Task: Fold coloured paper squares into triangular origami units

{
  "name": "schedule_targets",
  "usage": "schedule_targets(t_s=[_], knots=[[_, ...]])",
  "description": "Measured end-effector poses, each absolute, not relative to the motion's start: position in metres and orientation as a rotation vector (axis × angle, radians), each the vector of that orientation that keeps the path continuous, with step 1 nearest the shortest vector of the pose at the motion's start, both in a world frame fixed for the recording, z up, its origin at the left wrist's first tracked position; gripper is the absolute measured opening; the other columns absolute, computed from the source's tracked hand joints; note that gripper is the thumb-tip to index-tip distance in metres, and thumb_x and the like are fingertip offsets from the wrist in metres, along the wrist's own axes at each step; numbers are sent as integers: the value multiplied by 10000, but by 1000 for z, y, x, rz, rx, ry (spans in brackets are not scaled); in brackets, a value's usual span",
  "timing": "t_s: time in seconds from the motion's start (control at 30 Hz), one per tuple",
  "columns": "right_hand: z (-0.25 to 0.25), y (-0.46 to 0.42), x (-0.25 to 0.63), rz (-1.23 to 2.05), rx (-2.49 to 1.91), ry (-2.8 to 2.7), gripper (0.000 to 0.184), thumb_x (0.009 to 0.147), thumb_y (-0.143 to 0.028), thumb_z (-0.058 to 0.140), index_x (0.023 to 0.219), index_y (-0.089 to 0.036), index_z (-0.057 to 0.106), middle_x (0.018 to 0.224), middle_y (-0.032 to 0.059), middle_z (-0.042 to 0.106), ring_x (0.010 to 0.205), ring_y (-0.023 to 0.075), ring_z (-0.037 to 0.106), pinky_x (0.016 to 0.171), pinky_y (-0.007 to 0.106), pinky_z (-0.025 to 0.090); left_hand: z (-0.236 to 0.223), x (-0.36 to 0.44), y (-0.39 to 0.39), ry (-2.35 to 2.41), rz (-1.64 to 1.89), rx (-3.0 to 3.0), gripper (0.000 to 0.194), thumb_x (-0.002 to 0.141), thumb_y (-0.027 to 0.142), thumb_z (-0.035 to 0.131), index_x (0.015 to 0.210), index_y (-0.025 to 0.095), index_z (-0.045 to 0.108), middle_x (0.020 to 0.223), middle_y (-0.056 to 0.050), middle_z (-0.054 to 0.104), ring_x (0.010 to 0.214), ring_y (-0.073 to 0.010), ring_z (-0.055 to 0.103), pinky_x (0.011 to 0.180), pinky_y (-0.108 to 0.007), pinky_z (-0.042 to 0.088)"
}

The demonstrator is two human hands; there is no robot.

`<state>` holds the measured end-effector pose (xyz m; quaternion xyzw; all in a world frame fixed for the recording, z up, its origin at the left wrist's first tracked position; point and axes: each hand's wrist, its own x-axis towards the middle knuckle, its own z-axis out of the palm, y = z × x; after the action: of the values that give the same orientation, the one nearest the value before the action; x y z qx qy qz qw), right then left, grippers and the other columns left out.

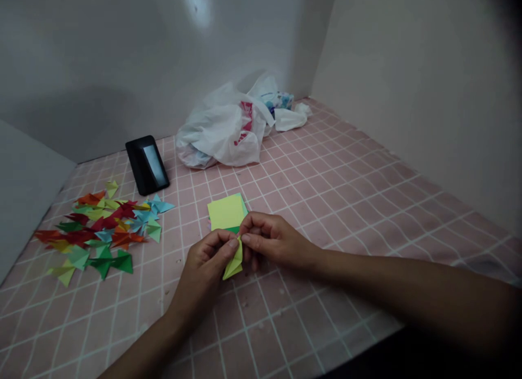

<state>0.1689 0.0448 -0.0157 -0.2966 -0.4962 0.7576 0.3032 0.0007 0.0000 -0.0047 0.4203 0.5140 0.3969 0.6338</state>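
A small folded piece of yellow paper (234, 265) is held between my two hands, low over the table. My left hand (212, 255) is closed, thumb and forefinger pinching the paper from the left. From the other side, my right hand (267, 238) pinches its upper end, fingertips meeting those of the left. The fingers partly cover the folds. Just beyond the hands lies a stack of square paper sheets (225, 211), yellow on top with green edges showing beneath.
Many-coloured folded paper pieces (104, 227) lie in a loose heap at the left. Behind them, a black device with a shiny screen (147, 164) rests at an angle. Crumpled white plastic bags (224, 126) sit against the back wall. A pink checked cloth (326, 205) covers the table.
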Motion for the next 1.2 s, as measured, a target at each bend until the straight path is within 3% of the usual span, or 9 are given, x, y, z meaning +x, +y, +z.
schedule_targets(t_s=[0.33,0.53,0.77,1.2], knots=[[-13,44,168,1970,-862,-1350,64,880,-165,554,823,-174,529,588,-50,616,451,67,576,444,160,457,-7,0,0,1199,929,997,181,836,367,680,822,188,657,750,-12,658,677,-157,595,651,-272,456],[-11,42,168,1925,-899,-1367,95,839,-126,568,774,-179,525,545,-56,602,425,68,554,412,153,430,-4,2,0,1255,899,1050,217,807,392,712,794,182,661,710,-7,635,634,-133,550,580,-239,411],[-11,44,170,2010,-806,-1292,126,932,-203,504,810,-174,524,565,-41,621,452,67,582,459,164,468,-10,0,1,1231,912,988,202,833,376,704,808,181,657,726,-7,646,650,-131,572,626,-256,435],[-16,45,169,2025,-785,-1321,109,908,-233,569,837,-186,502,573,-47,632,448,76,582,459,175,464,-11,0,0,1110,925,940,165,879,333,661,840,175,642,714,-7,653,654,-130,569,634,-253,436]])
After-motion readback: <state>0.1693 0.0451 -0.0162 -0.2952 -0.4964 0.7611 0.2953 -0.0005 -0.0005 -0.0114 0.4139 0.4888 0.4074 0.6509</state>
